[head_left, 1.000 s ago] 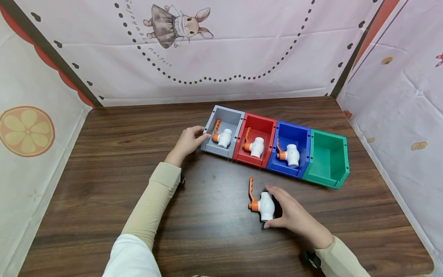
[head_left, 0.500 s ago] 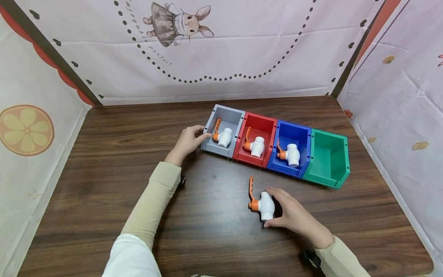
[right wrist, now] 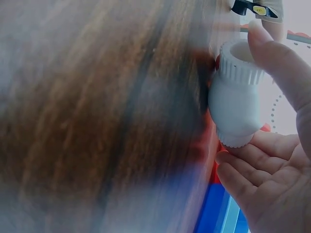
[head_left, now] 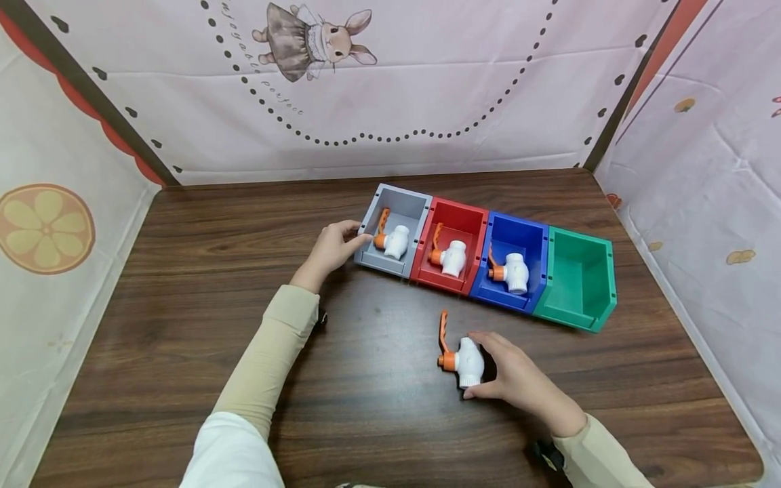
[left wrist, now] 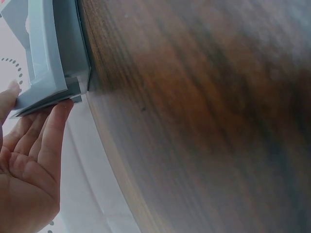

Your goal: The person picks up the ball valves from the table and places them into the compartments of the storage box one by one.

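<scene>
A white ball valve (head_left: pixel 470 362) with an orange lever handle lies on the table, lever pointing away from the person. My right hand (head_left: pixel 521 376) spans it from the right, thumb on its near end and fingers at its far end. In the right wrist view, the white valve body (right wrist: pixel 235 104) sits between thumb and fingers; most of the orange part is hidden. My left hand (head_left: pixel 329 251) holds the left side of the grey bin (head_left: pixel 381 264), thumb over the rim and fingers along the outer wall. Another valve (head_left: pixel 396 242) lies inside that bin.
Joined to the grey bin in a slanting row are a red bin (head_left: pixel 439 280), a blue bin (head_left: pixel 497 298) and a green bin (head_left: pixel 579 285). One similar valve lies in the red bin and one in the blue. Printed cloth (head_left: pixel 390 102) hangs behind the brown table (head_left: pixel 213 305).
</scene>
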Tool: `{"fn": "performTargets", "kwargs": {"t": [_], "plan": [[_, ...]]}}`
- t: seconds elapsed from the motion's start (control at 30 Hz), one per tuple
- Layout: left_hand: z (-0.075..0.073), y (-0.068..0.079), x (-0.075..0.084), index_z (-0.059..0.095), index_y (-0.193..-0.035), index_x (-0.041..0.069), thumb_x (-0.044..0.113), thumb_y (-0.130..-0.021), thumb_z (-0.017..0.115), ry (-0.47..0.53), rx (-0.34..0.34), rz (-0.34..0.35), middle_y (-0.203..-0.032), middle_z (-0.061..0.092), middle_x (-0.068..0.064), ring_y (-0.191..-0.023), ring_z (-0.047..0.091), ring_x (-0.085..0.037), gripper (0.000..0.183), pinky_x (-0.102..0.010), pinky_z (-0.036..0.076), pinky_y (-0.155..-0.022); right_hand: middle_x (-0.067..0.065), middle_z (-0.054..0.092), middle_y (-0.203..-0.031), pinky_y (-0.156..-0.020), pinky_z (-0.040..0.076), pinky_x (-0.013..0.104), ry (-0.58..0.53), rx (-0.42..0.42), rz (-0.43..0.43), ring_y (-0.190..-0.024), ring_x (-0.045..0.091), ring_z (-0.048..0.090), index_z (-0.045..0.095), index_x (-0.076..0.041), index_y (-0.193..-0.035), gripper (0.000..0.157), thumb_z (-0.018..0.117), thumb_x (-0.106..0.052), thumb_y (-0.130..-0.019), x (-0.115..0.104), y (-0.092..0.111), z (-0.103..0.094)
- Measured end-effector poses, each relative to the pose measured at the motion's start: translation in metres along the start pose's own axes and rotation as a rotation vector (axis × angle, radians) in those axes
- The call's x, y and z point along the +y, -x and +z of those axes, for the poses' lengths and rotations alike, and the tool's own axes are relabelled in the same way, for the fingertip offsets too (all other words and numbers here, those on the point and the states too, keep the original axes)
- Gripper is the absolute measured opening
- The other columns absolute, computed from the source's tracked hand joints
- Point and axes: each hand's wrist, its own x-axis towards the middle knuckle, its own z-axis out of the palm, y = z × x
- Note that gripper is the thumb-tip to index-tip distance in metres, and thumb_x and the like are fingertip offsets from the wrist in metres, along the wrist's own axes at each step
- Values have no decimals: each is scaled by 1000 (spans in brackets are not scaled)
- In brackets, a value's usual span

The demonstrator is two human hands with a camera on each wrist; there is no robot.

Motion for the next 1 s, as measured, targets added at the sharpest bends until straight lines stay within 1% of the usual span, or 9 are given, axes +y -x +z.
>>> {"fn": "performTargets", "kwargs": {"t": [0.37,0.67,1.0], "plan": [[0,0,-1,61,-122,0,31,-93,62,11,-2,-10,-113,66,-17,-97,61,-25,42,-42,50,-85,17,59,-122,-92,47,51,14,25,-28,-112,33,57,53,1,-127,80,88,-31,-63,2,-1,3],[0,-2,-1,61,-122,1,32,-92,62,12,-2,-19,-114,66,-17,-100,62,-26,43,-42,50,-86,16,58,-124,-94,46,52,1,0,17,-115,32,56,53,-1,-128,79,87,-35,-66,2,-2,2],[1,-2,-2,62,-120,1,30,-92,63,34,3,-13,-112,67,-17,-99,63,-26,41,-42,51,-85,15,60,-120,-92,48,50,8,25,-1,-109,29,57,54,0,-126,77,86,-35,-66,2,-1,4]]}}
